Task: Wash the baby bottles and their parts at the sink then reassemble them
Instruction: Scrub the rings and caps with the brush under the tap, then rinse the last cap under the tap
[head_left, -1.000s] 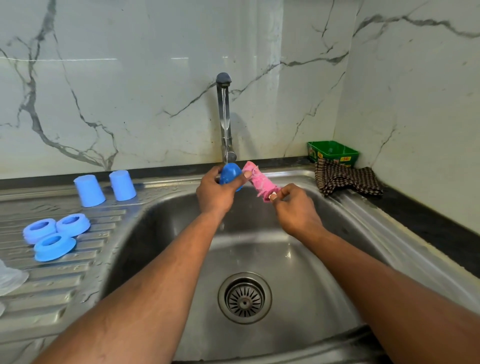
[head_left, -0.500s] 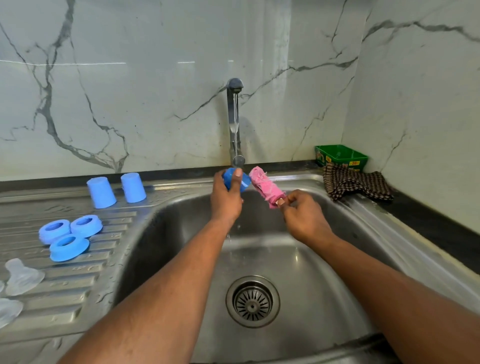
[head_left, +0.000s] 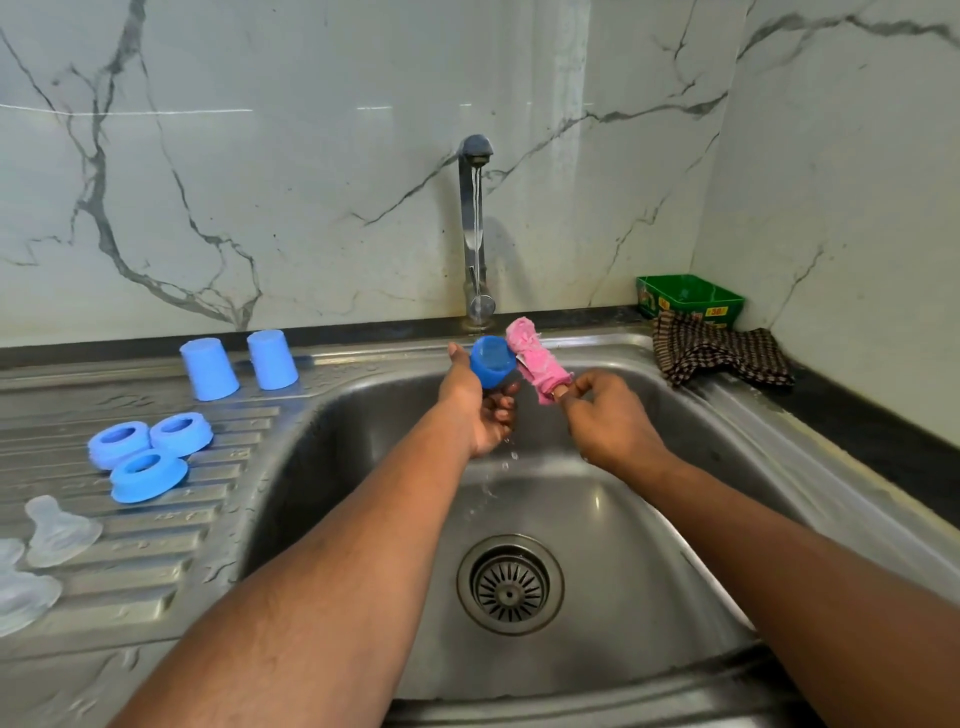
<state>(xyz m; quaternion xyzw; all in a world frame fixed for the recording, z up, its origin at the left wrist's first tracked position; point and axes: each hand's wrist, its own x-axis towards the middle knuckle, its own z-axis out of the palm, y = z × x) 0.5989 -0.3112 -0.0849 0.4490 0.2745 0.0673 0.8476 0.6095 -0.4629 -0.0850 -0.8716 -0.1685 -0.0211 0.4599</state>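
Note:
Over the steel sink (head_left: 597, 519), my left hand (head_left: 480, 410) grips a blue bottle cap (head_left: 492, 360), its open end turned up under the tap (head_left: 475, 228), which runs a thin stream. My right hand (head_left: 605, 415) pinches the handle of a pink sponge brush (head_left: 535, 358), whose head touches the cap's right side. On the drainboard at left stand two blue caps (head_left: 209, 368) (head_left: 271, 359) upside down, three blue collar rings (head_left: 148, 475) (head_left: 182, 432) (head_left: 118, 443) and clear silicone teats (head_left: 57, 530) (head_left: 21, 597).
A green box (head_left: 691, 299) sits in the back right corner with a brown checked cloth (head_left: 717, 353) in front of it on the counter. The drain strainer (head_left: 510, 584) lies in the basin floor. Marble walls close the back and right.
My left hand has turned the blue cap so its open end faces up and dropped a little lower. The pink brush stays beside it. The view has shifted slightly.

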